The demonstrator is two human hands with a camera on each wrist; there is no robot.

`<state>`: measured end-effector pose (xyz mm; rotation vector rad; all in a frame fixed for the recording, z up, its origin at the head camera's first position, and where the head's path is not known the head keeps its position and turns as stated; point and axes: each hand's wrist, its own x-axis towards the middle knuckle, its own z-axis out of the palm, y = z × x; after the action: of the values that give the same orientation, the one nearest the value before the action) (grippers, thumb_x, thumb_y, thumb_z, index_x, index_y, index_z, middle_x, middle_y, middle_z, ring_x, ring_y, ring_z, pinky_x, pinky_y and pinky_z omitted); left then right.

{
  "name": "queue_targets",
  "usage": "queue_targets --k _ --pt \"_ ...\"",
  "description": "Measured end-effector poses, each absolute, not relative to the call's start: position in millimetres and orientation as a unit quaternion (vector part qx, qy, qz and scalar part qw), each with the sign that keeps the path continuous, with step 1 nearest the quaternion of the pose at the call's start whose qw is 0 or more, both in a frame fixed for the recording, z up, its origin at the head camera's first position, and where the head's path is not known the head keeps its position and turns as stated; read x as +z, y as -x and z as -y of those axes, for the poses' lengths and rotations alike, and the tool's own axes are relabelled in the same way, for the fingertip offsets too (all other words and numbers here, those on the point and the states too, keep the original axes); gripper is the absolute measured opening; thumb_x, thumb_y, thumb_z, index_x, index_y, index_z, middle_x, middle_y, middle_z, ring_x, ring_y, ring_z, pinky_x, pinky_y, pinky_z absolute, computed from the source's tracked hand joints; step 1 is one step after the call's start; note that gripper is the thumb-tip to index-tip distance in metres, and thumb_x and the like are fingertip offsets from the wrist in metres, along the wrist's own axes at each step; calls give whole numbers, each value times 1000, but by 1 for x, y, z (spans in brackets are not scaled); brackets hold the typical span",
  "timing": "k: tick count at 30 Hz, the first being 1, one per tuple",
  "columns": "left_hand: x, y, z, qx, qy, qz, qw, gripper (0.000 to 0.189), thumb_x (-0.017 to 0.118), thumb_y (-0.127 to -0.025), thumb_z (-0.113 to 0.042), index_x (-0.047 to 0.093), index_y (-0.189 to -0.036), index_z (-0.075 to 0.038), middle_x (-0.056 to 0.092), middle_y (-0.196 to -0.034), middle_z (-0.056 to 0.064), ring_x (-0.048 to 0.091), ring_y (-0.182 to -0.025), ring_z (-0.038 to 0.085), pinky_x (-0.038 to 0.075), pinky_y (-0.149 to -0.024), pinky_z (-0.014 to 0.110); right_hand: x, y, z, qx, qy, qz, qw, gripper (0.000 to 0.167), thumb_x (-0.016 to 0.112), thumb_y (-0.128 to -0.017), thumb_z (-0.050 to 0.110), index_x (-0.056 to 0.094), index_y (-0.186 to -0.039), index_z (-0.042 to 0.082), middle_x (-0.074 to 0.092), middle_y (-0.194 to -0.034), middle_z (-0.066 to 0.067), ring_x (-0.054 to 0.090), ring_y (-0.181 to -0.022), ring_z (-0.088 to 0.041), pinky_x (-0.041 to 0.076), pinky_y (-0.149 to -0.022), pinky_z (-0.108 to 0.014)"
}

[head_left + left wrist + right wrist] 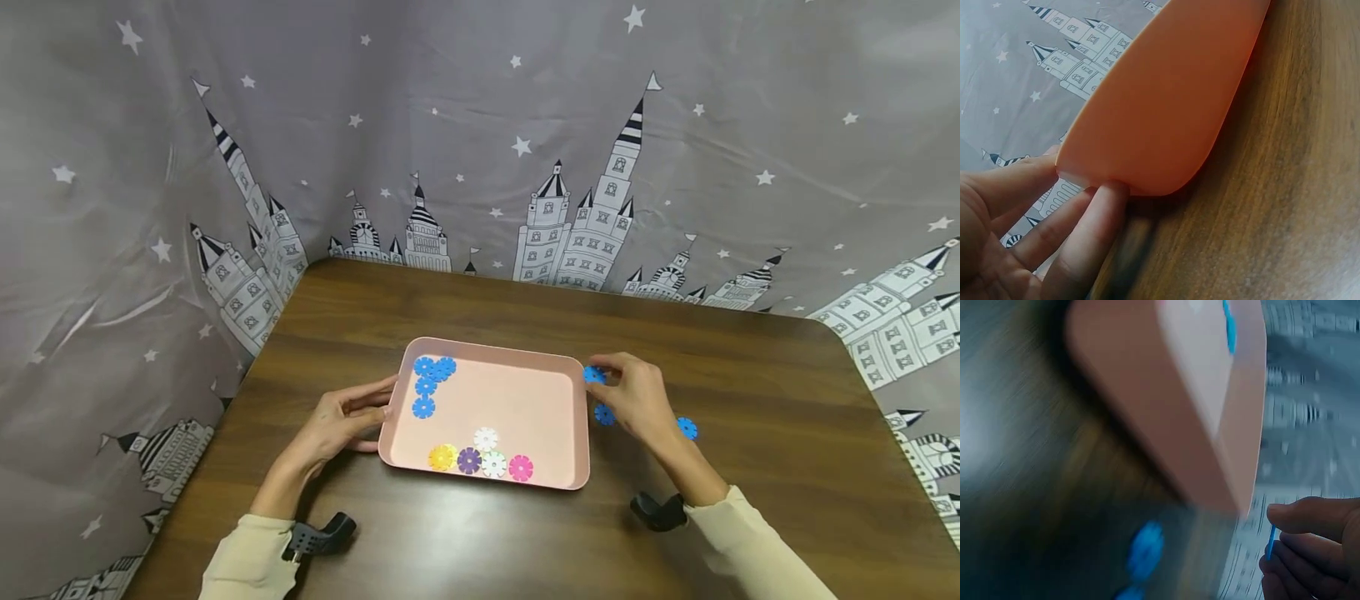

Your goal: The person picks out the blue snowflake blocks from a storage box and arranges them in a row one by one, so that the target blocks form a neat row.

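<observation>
My left hand (337, 425) rests its fairly straight fingers (1094, 225) on the outside of a pink tray (517, 362), at its left end. Just beyond the tray's right wall, my right hand (633, 396) pinches a blue snowflake disc (594, 375) between thumb and fingers; the right wrist view has this disc (1271, 542) edge-on. Inside the tray, several blue discs (424, 386) lie at the upper left, some overlapping. Along its near side are yellow (442, 457), purple (469, 461), white (485, 439) and pink discs (521, 468).
Two more blue discs lie on the wooden table (465, 308) right of the tray: one disc (603, 414) under the right hand, another disc (687, 428) beyond the wrist. A grey curtain (465, 125) with printed castles hangs behind the table and at its sides.
</observation>
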<state>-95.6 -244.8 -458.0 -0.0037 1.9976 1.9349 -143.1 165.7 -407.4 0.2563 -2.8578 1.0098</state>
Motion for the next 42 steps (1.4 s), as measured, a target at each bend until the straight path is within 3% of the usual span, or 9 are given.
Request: queue_targets --k 6,15,19,26,42 --pt "-457 96 245 675 6 -716 178 60 69 -93 -12 45 -148 -7 49 -141 27 64 -110 23 60 -72 48 -420 130 -225 311 -19 947 74 34 79 -80 5 71 -112 -4 70 -107 -23 66 -97 -37 54 -83 -51" --pt "-456 98 243 674 1 -717 180 61 67 -94 -12 41 -149 -3 45 -142 31 65 -107 19 59 -74 47 -434 114 -288 286 53 953 85 33 78 -81 7 71 -112 -4 72 -98 -23 67 -89 -36 52 -77 -49" --pt "-455 97 245 672 3 -719 177 62 66 -95 -13 39 -149 -2 43 -143 32 65 -106 16 59 -73 47 -440 110 -300 284 58 953 82 33 78 -81 7 71 -111 -6 71 -96 -23 66 -86 -35 53 -74 -48" --pt "-456 100 240 669 5 -720 185 62 67 -95 -13 39 -149 -2 43 -143 32 65 -106 16 59 -74 46 -450 103 -316 279 72 954 84 32 76 -82 4 69 -110 -10 70 -99 -28 66 -92 -43 52 -81 -57" --pt "-460 102 240 686 -10 -705 182 61 66 -95 -11 39 -149 -1 44 -143 32 65 -107 20 59 -74 48 -454 97 -314 290 76 953 55 35 73 -85 4 66 -116 -11 68 -104 -28 65 -96 -43 54 -82 -56"
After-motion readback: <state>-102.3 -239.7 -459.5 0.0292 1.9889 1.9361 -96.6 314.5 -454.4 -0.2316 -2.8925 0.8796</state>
